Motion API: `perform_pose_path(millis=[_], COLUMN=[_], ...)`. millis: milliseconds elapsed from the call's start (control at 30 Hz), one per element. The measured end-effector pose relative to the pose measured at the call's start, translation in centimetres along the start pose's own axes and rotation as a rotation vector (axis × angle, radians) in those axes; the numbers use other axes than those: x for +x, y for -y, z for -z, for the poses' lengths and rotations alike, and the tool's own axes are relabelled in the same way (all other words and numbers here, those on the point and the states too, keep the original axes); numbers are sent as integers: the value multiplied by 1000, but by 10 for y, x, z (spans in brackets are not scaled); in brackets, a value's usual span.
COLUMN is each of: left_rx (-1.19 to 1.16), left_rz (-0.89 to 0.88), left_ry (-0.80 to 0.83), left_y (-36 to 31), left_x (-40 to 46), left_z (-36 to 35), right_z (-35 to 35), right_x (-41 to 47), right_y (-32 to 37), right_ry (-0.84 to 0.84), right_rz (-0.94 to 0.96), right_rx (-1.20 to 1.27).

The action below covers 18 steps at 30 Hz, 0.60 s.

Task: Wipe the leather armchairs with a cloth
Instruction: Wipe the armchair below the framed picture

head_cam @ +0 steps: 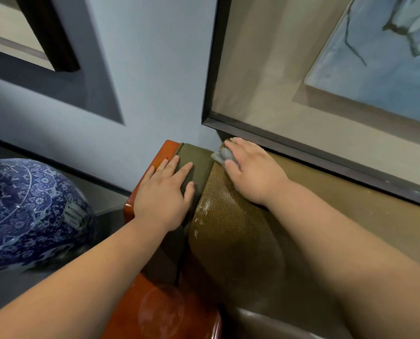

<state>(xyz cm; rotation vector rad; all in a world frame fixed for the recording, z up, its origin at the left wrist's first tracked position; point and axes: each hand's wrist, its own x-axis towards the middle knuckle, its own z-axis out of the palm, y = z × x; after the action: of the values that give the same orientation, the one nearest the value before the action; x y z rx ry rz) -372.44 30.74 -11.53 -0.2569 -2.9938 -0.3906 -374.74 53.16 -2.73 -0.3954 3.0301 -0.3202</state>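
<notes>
Forearms reach in; my left hand (163,195) lies flat, grip spread, steadying the armchair (231,216) while my right hand (251,171) presses the cloth (220,155) down.

One head-worn view looks steeply down, close over the armchair (231,223) top; wall (155,69) behind.

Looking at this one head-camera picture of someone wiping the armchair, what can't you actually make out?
- Grey cloth: mostly hidden under the right hand; only a crumpled corner shows.
- Small label on the blue-and-white porcelain vase: too small and blurred to read; the left edge crops the vase.
- Brown textured leather armchair: seat and legs lie outside the view.
- Dark-framed blue painting: cut off by the top and right edges.
</notes>
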Motion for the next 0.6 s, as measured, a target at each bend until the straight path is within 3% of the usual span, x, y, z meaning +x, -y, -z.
perform_pose_path(millis=[233,367,433,600], left_rx=[16,-5,-16,-74], left_rz=[-22,-20,-24,3], left_ry=[-40,-69,-51,21], left_y=[5,8,8,-1], left_x=[2,4,4,-2], left_z=[-11,-15,-14,4], right_z=[-2,19,16,-8], right_x=[-85,-108,-101,-91], right_y=[-35,-88,-78,-14], right_ry=[-35,-30,-30,-27], right_rz=[1,-282,-356,-88], right_rx=[23,-14,-67,-31])
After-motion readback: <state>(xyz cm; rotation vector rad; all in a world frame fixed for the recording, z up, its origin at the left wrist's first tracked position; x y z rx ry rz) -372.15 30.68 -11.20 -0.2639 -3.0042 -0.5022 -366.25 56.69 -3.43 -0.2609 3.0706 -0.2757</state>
